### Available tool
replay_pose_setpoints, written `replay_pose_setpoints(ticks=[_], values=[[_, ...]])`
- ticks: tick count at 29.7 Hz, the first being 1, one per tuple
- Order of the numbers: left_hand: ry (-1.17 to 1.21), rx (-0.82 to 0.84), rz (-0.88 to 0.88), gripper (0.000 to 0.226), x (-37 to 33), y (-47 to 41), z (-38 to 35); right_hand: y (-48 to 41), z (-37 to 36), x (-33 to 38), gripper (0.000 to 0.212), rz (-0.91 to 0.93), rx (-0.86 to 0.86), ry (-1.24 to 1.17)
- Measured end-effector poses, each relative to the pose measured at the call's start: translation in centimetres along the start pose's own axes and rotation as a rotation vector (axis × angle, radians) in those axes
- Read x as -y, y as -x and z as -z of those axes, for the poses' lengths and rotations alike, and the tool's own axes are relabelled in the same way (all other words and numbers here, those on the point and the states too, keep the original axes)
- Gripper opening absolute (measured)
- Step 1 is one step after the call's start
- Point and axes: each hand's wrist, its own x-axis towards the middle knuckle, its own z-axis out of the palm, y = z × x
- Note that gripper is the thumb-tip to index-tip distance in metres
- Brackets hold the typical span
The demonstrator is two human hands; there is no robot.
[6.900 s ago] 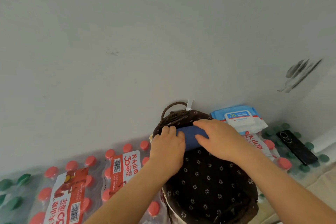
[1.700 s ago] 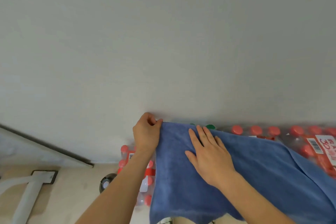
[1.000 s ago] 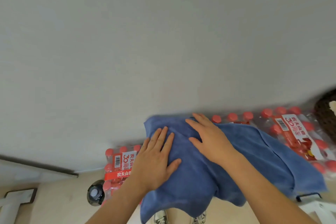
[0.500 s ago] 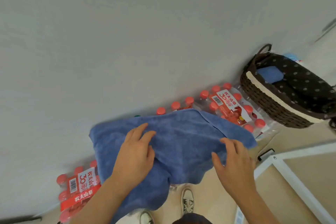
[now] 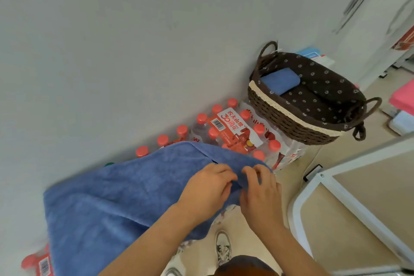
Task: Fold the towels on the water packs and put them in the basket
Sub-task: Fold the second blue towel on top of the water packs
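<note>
blue towel (image 5: 116, 197) lies spread over the water packs (image 5: 233, 127), filling the view from 8 o'clock toward the middle and hanging down their near side. left hand (image 5: 208, 186) grips its right edge with curled fingers. right hand (image 5: 259, 190), just beside it at 3 o'clock, pinches the same edge. red-capped bottles of the packs show bare at 1 o'clock of the hands, against the wall (image 5: 134, 51). at 2 o'clock the wicker basket (image 5: 291, 123) rests on the packs' right end, with a folded towel (image 5: 280, 80) in its far-left end.
</note>
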Motion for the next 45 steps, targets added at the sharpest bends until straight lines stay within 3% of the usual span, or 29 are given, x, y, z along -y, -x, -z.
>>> replay_pose_setpoints(ticks=[5, 10, 12, 14, 16, 20, 24, 27, 31, 38, 42, 45], values=[[-0.025, 0.006, 0.035, 0.023, -0.2, -1.4, -1.9, -1.5, 0.6, -1.4, 0.015, 0.094, -0.008, -0.073], [0.087, -0.127, 0.152, 0.015, -1.4, -2.8, -1.3, -4.7, 3.3, -2.2, 0.015, 0.064, 0.087, -0.317], [0.248, -0.189, 0.285, 0.015, -1.9, -3.7, -0.2, -6.0, 4.2, -3.1, 0.022, 0.036, 0.257, -0.624], [0.339, -0.232, 0.386, 0.016, -2.0, -4.6, 0.7, -7.0, 4.7, -4.3, 0.044, -0.035, 0.473, -0.778], [0.348, -0.245, 0.408, 0.013, -2.0, -5.5, 1.6, -7.5, 4.5, -5.5, 0.054, -0.053, 0.533, -0.667], [0.323, -0.285, 0.421, 0.017, -1.7, -7.6, 3.2, -7.9, 3.9, -6.5, 0.026, -0.069, 0.44, -0.587], [0.331, -0.295, 0.526, 0.016, -1.6, -9.3, 4.2, -7.1, 3.6, -5.5, 0.03, -0.074, 0.452, -0.578], [0.307, -0.269, 0.599, 0.021, -1.3, -10.3, 4.7, -6.7, 2.5, -4.8, 0.013, -0.122, 0.298, -0.475], [0.287, -0.32, 0.659, 0.025, 0.0, -11.4, 6.0, -8.0, 2.5, -5.5, 0.007, -0.207, 0.173, -0.501], [-0.041, -0.428, 0.632, 0.027, 1.7, -14.9, 7.1, -12.6, 3.4, -4.8, 0.01, -0.221, 0.135, -0.568], [-0.28, -0.238, 0.614, 0.022, 4.8, -15.9, 5.5, -13.1, 2.3, -5.0, 0.04, -0.141, 0.328, -0.28], [-0.263, -0.081, 0.593, 0.025, 5.9, -15.2, 4.0, -11.9, 1.6, -5.5, 0.041, -0.137, 0.242, -0.215]])
